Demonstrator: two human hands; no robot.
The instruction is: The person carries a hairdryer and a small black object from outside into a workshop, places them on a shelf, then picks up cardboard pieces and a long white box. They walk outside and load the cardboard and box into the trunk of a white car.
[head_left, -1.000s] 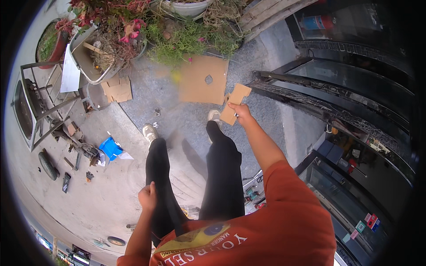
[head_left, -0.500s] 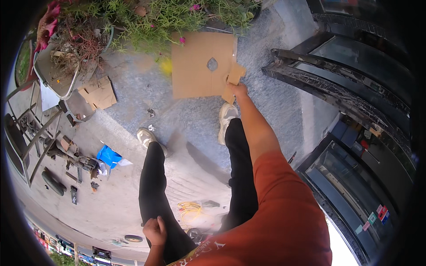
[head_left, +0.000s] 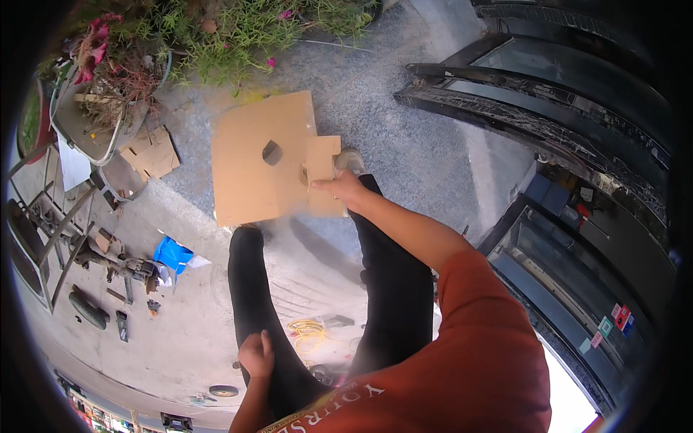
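Observation:
A flat brown cardboard sheet (head_left: 249,173) with a dark roundish hole is lifted in front of my legs. My right hand (head_left: 343,187) is closed on its right side, where a smaller cardboard flap (head_left: 322,159) lies against the sheet. The sheet hides my left shoe and the flap partly covers my right shoe (head_left: 351,160). Beside my left thigh, my left hand (head_left: 256,355) is closed in a loose fist, thumb on top. A tiny dark bit shows at its edge, but what the fingers hold, if anything, is hidden.
Green flowering plants (head_left: 238,43) line the far side. At left are a planter (head_left: 108,155), torn cardboard (head_left: 151,153), a metal frame (head_left: 68,224) and a blue bag (head_left: 172,252). Black-framed glass doors (head_left: 505,108) stand at right. A yellow cord (head_left: 307,333) lies behind my legs.
My right hand has drawn the cardboard sheet nearer and to the left, tilting it off the ground by the plants. My left hand stays closed near my thigh.

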